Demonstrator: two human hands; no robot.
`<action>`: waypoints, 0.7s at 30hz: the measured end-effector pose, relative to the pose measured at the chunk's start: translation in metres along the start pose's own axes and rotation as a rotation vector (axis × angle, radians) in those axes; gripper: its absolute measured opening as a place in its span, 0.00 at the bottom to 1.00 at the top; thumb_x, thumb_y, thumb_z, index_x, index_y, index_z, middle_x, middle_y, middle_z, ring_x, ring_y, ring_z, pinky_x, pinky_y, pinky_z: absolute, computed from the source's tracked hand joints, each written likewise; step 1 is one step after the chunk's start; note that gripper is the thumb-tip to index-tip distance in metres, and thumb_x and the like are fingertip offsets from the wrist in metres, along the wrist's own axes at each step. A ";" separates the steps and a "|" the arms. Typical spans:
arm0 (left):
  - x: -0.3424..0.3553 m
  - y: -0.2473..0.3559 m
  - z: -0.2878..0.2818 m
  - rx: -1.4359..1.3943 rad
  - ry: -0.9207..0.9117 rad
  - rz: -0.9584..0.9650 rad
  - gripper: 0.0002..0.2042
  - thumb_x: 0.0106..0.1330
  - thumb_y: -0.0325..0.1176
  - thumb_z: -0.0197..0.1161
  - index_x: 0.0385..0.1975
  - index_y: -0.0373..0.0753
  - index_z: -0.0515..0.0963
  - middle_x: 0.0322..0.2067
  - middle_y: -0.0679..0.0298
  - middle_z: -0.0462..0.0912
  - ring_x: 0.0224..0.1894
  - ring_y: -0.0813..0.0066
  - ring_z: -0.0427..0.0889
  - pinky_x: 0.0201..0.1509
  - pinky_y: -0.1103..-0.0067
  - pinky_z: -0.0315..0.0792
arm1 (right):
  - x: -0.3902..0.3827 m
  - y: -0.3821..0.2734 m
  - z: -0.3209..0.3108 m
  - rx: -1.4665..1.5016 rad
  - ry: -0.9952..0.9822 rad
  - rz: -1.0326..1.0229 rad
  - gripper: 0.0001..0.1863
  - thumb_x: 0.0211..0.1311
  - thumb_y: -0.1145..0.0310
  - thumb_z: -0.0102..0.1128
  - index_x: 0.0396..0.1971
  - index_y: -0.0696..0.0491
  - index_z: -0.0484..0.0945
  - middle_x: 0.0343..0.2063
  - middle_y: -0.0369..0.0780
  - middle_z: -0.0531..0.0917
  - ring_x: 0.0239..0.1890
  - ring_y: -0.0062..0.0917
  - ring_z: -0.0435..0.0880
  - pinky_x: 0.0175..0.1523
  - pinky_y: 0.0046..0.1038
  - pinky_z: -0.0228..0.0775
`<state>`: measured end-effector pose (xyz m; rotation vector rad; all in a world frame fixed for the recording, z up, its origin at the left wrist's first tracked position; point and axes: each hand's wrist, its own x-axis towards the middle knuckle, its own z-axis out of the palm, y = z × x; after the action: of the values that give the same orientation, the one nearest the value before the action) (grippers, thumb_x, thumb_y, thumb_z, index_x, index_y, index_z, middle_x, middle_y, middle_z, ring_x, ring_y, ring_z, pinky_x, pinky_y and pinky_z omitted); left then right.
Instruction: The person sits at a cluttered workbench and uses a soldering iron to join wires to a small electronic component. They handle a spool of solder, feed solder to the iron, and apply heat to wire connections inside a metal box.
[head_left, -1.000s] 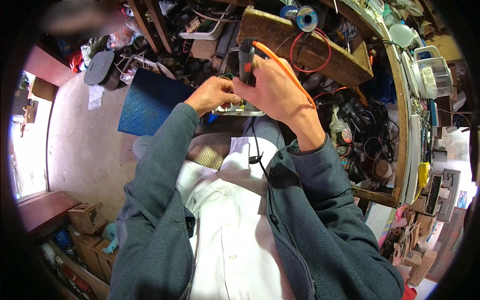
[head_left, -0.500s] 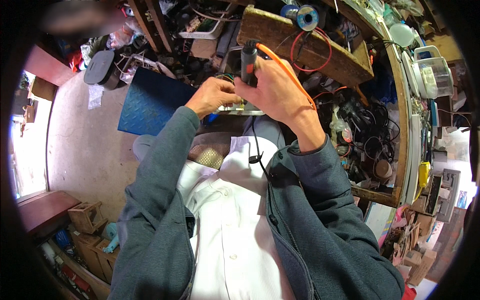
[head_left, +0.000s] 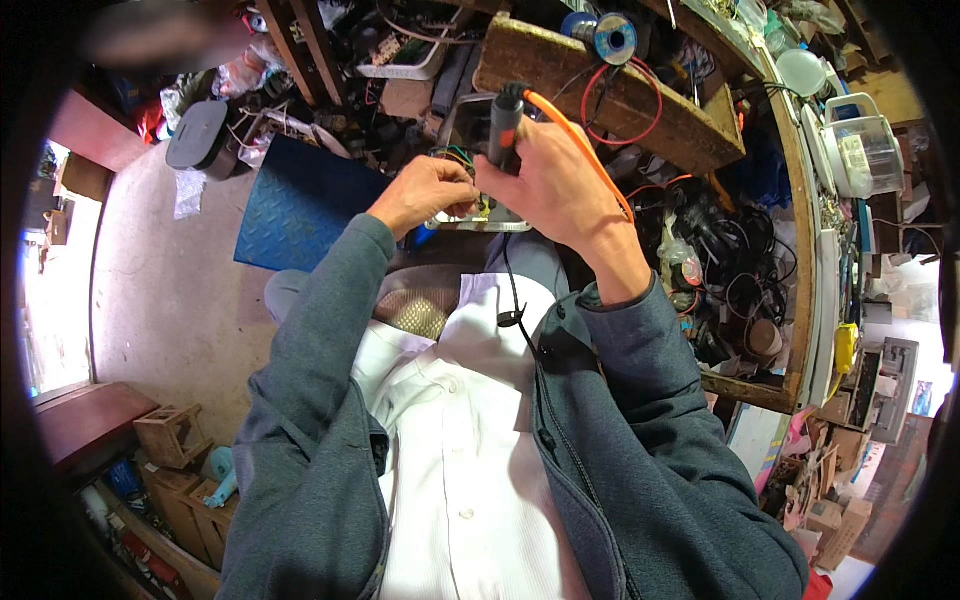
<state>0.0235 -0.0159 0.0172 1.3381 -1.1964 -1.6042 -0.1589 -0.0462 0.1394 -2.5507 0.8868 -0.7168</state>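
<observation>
My right hand (head_left: 550, 185) is closed around the dark grey handle of a soldering iron (head_left: 506, 125), which has an orange patch and an orange cord (head_left: 575, 135). The handle stands nearly upright; its tip is hidden behind my hand. Close beside it, my left hand (head_left: 430, 190) has thumb and fingertips pinched together, and what they hold is too small to make out. Both hands are over an open pale casing (head_left: 490, 226) at my lap, with thin green and yellow wires (head_left: 457, 155) in it. My fingers cover much of its inside.
A wooden box (head_left: 600, 95) lies beyond my hands, with a solder spool (head_left: 615, 38) and a red wire loop (head_left: 655, 100) on it. A blue textured sheet (head_left: 305, 210) is at left. Tangled black cables (head_left: 735, 240) fill the wooden-framed area at right.
The right hand and the soldering iron have shifted slightly to the right, away from the left fingertips. More of the casing's inside shows between the hands. The left hand stays pinched in place.
</observation>
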 end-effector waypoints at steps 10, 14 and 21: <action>0.003 -0.009 0.001 0.019 0.051 0.045 0.07 0.59 0.28 0.71 0.31 0.30 0.86 0.26 0.64 0.85 0.29 0.80 0.81 0.36 0.80 0.75 | 0.000 0.002 0.002 0.004 -0.008 0.025 0.12 0.54 0.65 0.66 0.28 0.59 0.78 0.15 0.49 0.78 0.19 0.44 0.81 0.28 0.38 0.74; 0.004 -0.014 0.003 -0.022 0.081 0.078 0.07 0.58 0.27 0.72 0.31 0.30 0.86 0.26 0.64 0.85 0.29 0.80 0.81 0.37 0.79 0.76 | 0.000 0.000 0.001 0.000 0.001 0.010 0.12 0.54 0.65 0.66 0.27 0.59 0.78 0.14 0.48 0.77 0.18 0.43 0.80 0.27 0.37 0.73; -0.002 -0.016 0.008 0.033 0.096 0.144 0.09 0.57 0.28 0.73 0.34 0.30 0.86 0.27 0.64 0.86 0.30 0.80 0.82 0.38 0.79 0.77 | 0.000 -0.003 0.000 -0.042 -0.102 0.093 0.12 0.57 0.64 0.69 0.32 0.56 0.79 0.21 0.45 0.81 0.26 0.43 0.81 0.34 0.37 0.73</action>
<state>0.0170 -0.0078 0.0025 1.3040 -1.2365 -1.4097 -0.1575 -0.0435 0.1411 -2.5380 0.9883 -0.5418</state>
